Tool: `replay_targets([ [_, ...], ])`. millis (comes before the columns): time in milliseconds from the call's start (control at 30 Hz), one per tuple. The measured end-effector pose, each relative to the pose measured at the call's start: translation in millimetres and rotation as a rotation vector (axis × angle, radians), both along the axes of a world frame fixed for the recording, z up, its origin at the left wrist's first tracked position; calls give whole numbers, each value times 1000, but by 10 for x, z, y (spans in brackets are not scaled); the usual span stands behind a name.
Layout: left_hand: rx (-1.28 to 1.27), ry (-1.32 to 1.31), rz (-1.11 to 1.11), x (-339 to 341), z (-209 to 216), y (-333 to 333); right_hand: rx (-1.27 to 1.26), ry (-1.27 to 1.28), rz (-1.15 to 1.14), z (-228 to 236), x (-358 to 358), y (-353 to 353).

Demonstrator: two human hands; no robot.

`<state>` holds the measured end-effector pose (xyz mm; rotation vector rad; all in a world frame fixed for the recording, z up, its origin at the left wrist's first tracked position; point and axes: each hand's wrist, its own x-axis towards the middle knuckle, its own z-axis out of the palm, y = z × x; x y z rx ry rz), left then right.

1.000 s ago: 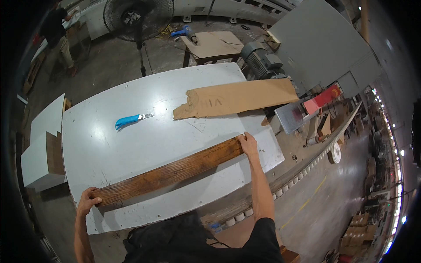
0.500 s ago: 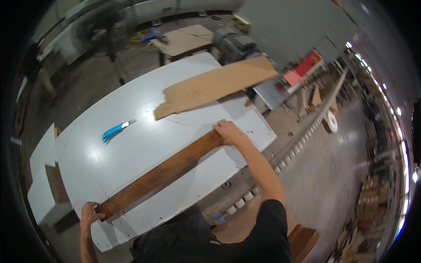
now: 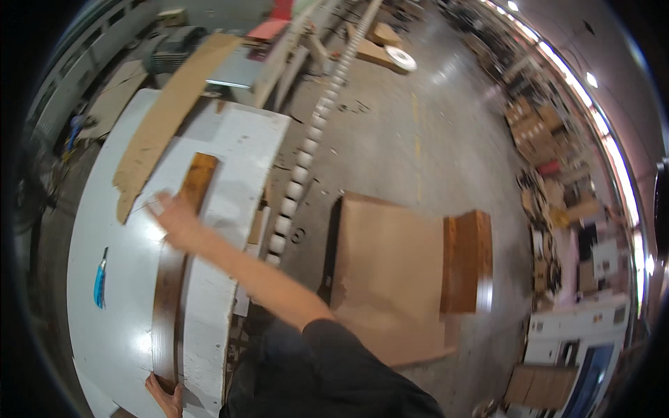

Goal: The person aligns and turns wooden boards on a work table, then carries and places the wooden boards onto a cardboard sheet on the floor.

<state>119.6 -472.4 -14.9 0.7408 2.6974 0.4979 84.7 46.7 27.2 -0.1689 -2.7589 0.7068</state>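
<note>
A long dark-brown wooden plank (image 3: 169, 306) lies on a white-topped table (image 3: 209, 279). My left hand (image 3: 165, 397) grips its near end, thumb and fingers on either side. My right hand (image 3: 174, 221) is above the plank's middle part, somewhat blurred, with its fingers spread and nothing held. The plank's far end shows beyond that hand. To the left on the table lies a blue utility knife (image 3: 100, 282). A long strip of brown cardboard (image 3: 167, 115) rests at the table's far side.
Beside the table runs a conveyor rail with white rollers (image 3: 301, 173). On the floor to the right, more brown wooden pieces (image 3: 465, 263) sit on a large cardboard sheet (image 3: 390, 279). Stacked cartons (image 3: 540, 136) stand farther right. A motor (image 3: 174, 50) is behind the table.
My right hand has let go of the plank's far end and moved back along it, fingers spreading. My left hand stays at the near end. The view has swung to the right.
</note>
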Motion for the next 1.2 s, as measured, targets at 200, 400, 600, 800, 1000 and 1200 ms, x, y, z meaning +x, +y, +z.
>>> replay_targets([
  [200, 140, 194, -213, -4, -408, -210, -430, 163, 229, 422, 1158, -1698],
  [400, 141, 275, -291, 71, -315, -130, -501, 228, 270, 140, 1574, -2468],
  [600, 183, 220, -203, 147, -234, -69, -425, 325, 121, 134, 1663, -2384],
  [800, 134, 271, -291, 95, -294, -102, -409, 317, 65, 220, 1679, -2311],
  [1000, 116, 305, -316, -37, -380, -229, -428, 267, 97, 280, 1632, -2346],
  [1200, 104, 360, -296, -23, -353, -230, -445, 215, 175, 398, 1694, -2299],
])
